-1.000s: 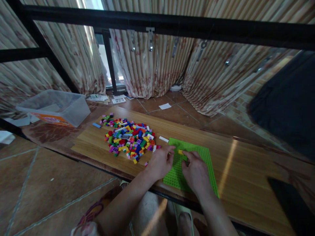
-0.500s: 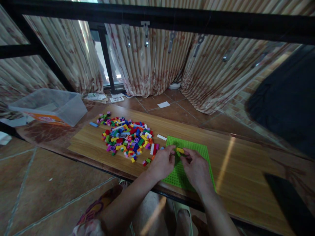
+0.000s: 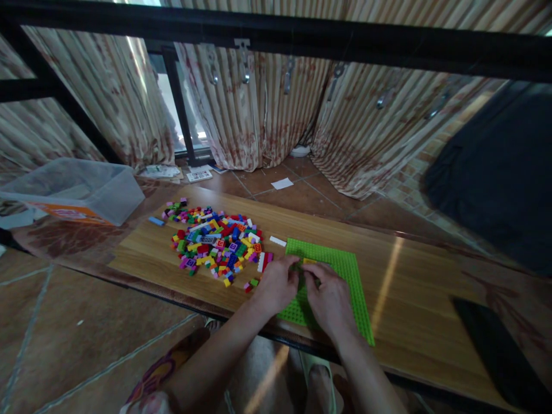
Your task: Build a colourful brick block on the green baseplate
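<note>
Both my hands work close together above the green studded baseplate [image 3: 319, 250], which lies on the wooden board. A yellow brick [image 3: 309, 261] shows just past the fingertips of my right hand [image 3: 330, 293], whose closed fingers grip it and cover most of it. Close by on the left, my left hand [image 3: 277, 283] has thumb and fingers pinched together over the plate's left side. Whatever is between them is hidden. A white-and-red group of bricks [image 3: 263, 262] lies beside the left hand, and a white strip brick [image 3: 278, 241] rests beyond it.
A large heap of mixed toy bricks [image 3: 224, 241] spreads to the left on the wooden board [image 3: 414, 305]. Farther left stands a clear plastic bin [image 3: 116, 195]. A dark flat object [image 3: 491, 345] lies at the right. A black bar [image 3: 276, 29] crosses overhead.
The view has shifted slightly, so everything sits further left. My right fingers now cover more of the yellow brick. A lime-green piece seen below it earlier is hidden.
</note>
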Demonstrator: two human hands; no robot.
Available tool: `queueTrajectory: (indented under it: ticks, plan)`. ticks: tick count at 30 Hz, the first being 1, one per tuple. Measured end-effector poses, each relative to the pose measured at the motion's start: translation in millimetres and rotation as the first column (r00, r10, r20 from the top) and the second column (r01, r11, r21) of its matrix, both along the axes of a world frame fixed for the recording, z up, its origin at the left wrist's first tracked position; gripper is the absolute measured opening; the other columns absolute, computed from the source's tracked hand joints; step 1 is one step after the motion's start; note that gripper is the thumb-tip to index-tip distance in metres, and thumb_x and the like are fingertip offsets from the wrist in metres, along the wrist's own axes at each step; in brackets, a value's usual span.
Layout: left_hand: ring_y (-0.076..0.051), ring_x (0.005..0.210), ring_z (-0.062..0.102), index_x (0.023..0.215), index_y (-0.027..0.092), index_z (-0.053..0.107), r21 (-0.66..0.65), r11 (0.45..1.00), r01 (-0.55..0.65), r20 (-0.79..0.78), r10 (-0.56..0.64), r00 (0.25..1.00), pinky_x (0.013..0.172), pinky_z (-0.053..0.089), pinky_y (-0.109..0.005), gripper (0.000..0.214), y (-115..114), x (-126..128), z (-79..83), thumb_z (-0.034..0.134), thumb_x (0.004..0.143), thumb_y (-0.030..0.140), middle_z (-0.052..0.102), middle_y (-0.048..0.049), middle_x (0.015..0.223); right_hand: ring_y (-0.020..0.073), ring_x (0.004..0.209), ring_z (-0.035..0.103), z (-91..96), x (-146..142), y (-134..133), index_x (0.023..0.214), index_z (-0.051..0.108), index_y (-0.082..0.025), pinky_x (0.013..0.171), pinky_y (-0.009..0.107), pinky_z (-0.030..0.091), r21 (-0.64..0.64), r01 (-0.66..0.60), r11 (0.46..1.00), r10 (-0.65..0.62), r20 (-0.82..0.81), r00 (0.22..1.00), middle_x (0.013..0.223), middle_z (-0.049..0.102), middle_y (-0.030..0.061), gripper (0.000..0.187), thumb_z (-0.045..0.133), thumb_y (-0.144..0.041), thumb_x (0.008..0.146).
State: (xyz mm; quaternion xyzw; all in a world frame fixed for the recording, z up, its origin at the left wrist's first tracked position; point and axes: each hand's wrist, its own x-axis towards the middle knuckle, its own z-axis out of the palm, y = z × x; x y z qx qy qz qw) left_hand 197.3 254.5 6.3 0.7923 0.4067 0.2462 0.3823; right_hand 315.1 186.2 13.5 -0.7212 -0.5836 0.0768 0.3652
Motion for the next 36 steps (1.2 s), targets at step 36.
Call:
queueTrajectory:
  ticks: [36]
  plan:
    - [-0.02,0.089,0.063,0.098,0.017,0.062,0.421,0.905,0.062,-0.415,0.131,0.901,0.078,0.051,-0.031,0.022,52,9,7.9,0.041,0.095,0.019,0.064,-0.0074,0.099,0.0223,0.077,0.069,1.1,60,-7,0.089,0.075,-0.018,0.073,0.035,0.053,0.1,0.376,0.921,-0.334,-0.29,0.897,0.087,0.075,0.0084,0.031,0.057,-0.043,0.082]
